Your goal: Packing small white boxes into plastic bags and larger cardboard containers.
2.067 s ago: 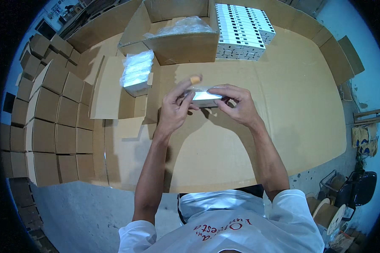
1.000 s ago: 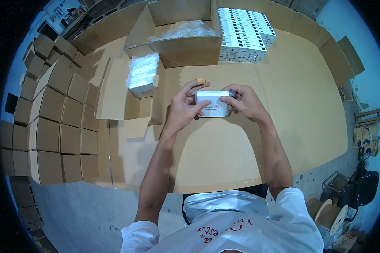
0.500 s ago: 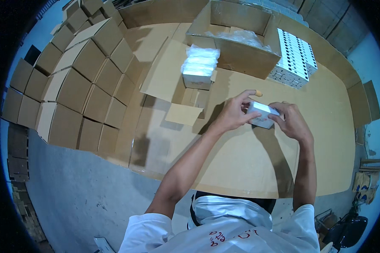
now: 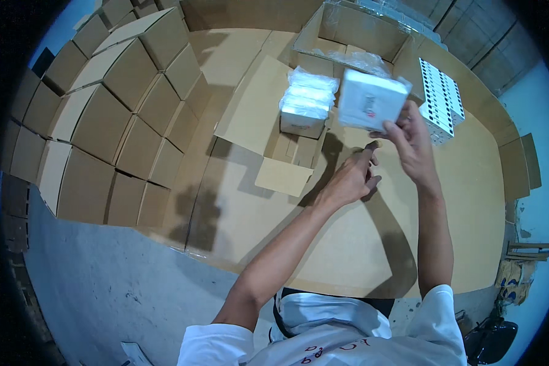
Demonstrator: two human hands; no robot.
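Observation:
My right hand [image 4: 412,141] holds a small white square box [image 4: 370,100] up above the table, tilted, by its lower right corner. Just below and to its left is my left hand [image 4: 351,177]; it is off the box, with loosely curled fingers and nothing in it. Beyond the hands an open cardboard carton [image 4: 287,131] holds a stack of white packs wrapped in clear plastic [image 4: 308,102]. The hands are over a table covered with brown cardboard sheets [image 4: 348,244].
Rows of closed brown cartons [image 4: 104,116] are stacked along the left. A larger open carton with plastic lining [image 4: 360,36] stands at the back. A block of white boxes [image 4: 440,97] lies at the back right. Grey floor [image 4: 104,287] is at lower left.
The box was held in both hands low over the table. Now my right hand alone has lifted it up and toward the carton; my left hand has let go. The view has swung left.

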